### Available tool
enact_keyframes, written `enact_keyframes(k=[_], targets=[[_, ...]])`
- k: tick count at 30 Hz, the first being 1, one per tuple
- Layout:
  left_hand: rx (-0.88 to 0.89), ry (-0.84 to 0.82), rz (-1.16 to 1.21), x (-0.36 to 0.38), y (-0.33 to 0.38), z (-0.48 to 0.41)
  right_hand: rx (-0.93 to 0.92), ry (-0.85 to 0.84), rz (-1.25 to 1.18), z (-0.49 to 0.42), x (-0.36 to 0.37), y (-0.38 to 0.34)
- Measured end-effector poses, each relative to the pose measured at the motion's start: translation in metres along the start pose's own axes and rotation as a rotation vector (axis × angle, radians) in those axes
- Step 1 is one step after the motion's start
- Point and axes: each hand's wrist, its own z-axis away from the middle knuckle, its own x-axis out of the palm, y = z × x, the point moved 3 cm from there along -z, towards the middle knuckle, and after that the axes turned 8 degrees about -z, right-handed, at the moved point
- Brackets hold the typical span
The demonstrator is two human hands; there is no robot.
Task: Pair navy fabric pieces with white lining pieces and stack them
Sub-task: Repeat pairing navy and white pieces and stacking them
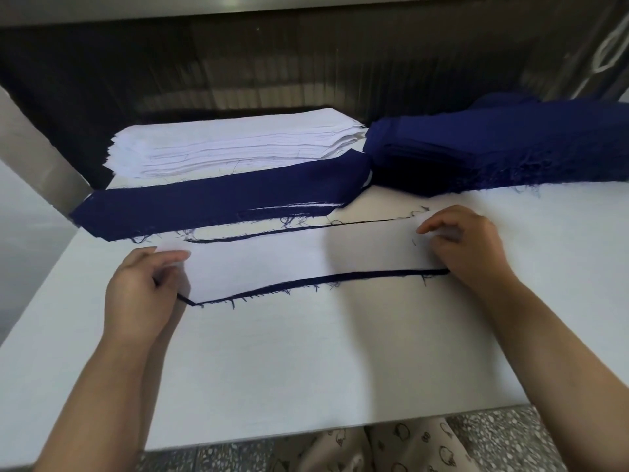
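Note:
A white lining piece (299, 257) lies on a navy piece in the middle of the table; only thin navy edges (340, 276) show along its near and far sides. My left hand (143, 291) pinches the left end of the pair. My right hand (466, 243) has curled fingers on the right end. Behind them lies a stack of paired pieces with navy on top (221, 199). A pile of white lining pieces (231, 141) sits at the back left and a pile of navy pieces (493, 148) at the back right.
The white table (306, 362) ends at a near edge above a speckled floor (503, 427). A grey metal post (37, 158) stands at the left. A dark ribbed wall (306, 63) runs behind the piles.

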Motion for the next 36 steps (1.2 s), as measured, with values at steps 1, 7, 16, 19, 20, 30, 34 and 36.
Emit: enact_keyframes(k=[1, 7, 16, 19, 20, 30, 34, 36], targets=[[0.000, -0.003, -0.003, 0.0001, 0.0001, -0.0002, -0.004, 0.003, 0.002, -0.0002, -0.0002, 0.0004], [0.004, -0.008, -0.007, -0.0006, 0.0009, 0.0005, -0.020, 0.009, 0.031, -0.0007, -0.0006, 0.0014], [-0.001, -0.023, -0.020, -0.0031, 0.0047, 0.0003, -0.002, 0.005, 0.030, 0.0007, 0.0002, 0.0005], [0.007, -0.027, -0.028, -0.0036, 0.0049, 0.0003, 0.008, 0.022, 0.020, 0.0013, -0.0007, -0.0001], [0.007, -0.028, -0.028, -0.0035, 0.0051, 0.0002, 0.012, 0.034, 0.024, 0.0013, -0.0013, -0.0003], [-0.049, 0.063, 0.046, -0.0057, 0.0041, 0.0014, 0.127, 0.080, 0.275, 0.0003, -0.0054, 0.0066], [0.034, 0.053, -0.054, -0.0032, 0.0059, 0.0023, 0.103, 0.060, 0.317, 0.0016, -0.0037, 0.0041], [0.053, 0.013, -0.059, -0.0010, 0.0066, 0.0029, 0.108, 0.069, 0.367, 0.0017, -0.0035, 0.0045]])
